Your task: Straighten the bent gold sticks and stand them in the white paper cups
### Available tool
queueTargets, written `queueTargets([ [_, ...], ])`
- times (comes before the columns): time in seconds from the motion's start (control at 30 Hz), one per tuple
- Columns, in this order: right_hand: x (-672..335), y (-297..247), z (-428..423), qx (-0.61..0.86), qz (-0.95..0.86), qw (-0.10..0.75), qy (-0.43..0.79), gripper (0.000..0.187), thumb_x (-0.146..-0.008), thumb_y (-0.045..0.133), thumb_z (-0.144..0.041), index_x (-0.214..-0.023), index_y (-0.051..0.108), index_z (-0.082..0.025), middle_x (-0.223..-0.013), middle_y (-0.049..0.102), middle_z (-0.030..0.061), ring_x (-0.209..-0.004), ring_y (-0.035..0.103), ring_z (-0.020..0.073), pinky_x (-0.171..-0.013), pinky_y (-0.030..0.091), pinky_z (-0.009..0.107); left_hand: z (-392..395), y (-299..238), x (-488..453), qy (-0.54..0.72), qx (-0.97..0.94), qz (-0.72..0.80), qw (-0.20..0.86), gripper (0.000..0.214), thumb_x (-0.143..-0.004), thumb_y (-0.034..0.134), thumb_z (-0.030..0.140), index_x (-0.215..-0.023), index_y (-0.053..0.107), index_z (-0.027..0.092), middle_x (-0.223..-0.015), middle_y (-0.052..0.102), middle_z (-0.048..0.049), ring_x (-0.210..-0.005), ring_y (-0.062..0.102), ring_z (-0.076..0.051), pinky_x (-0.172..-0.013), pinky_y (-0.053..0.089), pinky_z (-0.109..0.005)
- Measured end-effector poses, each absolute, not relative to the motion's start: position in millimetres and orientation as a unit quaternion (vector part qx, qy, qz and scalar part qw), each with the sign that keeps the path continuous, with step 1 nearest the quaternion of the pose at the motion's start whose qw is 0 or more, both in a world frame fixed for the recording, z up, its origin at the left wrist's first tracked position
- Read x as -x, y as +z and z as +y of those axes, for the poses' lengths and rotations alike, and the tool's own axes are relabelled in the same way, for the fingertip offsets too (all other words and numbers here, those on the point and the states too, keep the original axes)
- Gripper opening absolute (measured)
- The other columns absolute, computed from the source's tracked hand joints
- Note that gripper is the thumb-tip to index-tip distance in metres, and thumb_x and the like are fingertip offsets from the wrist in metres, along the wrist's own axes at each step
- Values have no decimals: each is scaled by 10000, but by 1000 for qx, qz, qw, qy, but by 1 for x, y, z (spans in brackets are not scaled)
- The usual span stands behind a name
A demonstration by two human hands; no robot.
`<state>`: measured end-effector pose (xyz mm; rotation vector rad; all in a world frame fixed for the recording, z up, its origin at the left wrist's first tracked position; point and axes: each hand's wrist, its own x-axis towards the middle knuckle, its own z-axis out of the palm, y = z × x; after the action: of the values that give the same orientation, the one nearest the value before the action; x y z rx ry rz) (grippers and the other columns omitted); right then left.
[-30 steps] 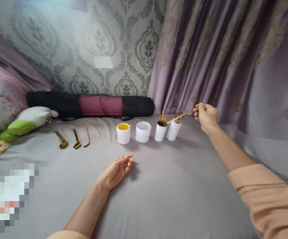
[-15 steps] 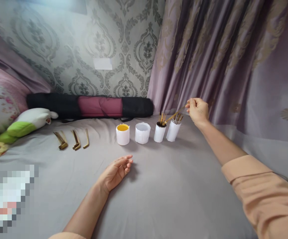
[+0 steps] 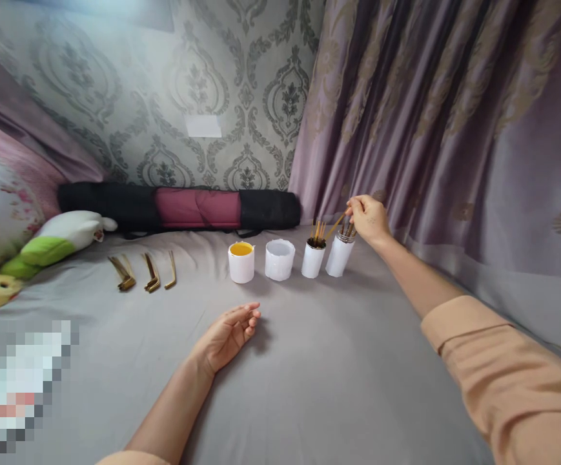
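My right hand (image 3: 368, 216) is pinched on the upper end of a thin golden-brown stick (image 3: 336, 225). The stick slants down leftward to the mouth of a white-wrapped jar with a dark inside (image 3: 312, 263), where other thin sticks stand. Just below the hand, a second white-wrapped jar (image 3: 339, 258) also has several sticks poking out. My left hand (image 3: 229, 336) rests on the grey sheet, palm turned inward, fingers loosely curved and holding nothing. In front of it stand a white tub of yellow contents (image 3: 241, 265) and a whitish tub (image 3: 279, 261).
Bent golden-brown sticks (image 3: 150, 274) lie in small groups on the grey sheet (image 3: 309, 374) at left. A long black and maroon bag (image 3: 197, 208) lies along the wall. Plush toys (image 3: 62, 236) sit at the left, and a purple curtain (image 3: 406, 116) hangs behind the right hand.
My right hand has moved left and slightly down, bringing the stick to a steeper slant at the dark jar. My left hand stays in place.
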<state>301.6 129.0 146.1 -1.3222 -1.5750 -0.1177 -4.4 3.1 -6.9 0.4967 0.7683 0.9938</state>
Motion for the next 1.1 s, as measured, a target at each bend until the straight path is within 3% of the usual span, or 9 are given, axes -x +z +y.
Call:
queueTargets([
  [1.1, -283, 115, 141, 613, -688, 388, -6, 232, -827, 393, -269, -790, 600, -170, -674, 656, 3, -554, 577, 102, -646, 425, 230, 4, -9, 5, 462, -229, 342, 786, 181, -762, 573, 109, -940, 587, 83, -783, 595, -63, -606, 552, -65, -542, 484, -169],
])
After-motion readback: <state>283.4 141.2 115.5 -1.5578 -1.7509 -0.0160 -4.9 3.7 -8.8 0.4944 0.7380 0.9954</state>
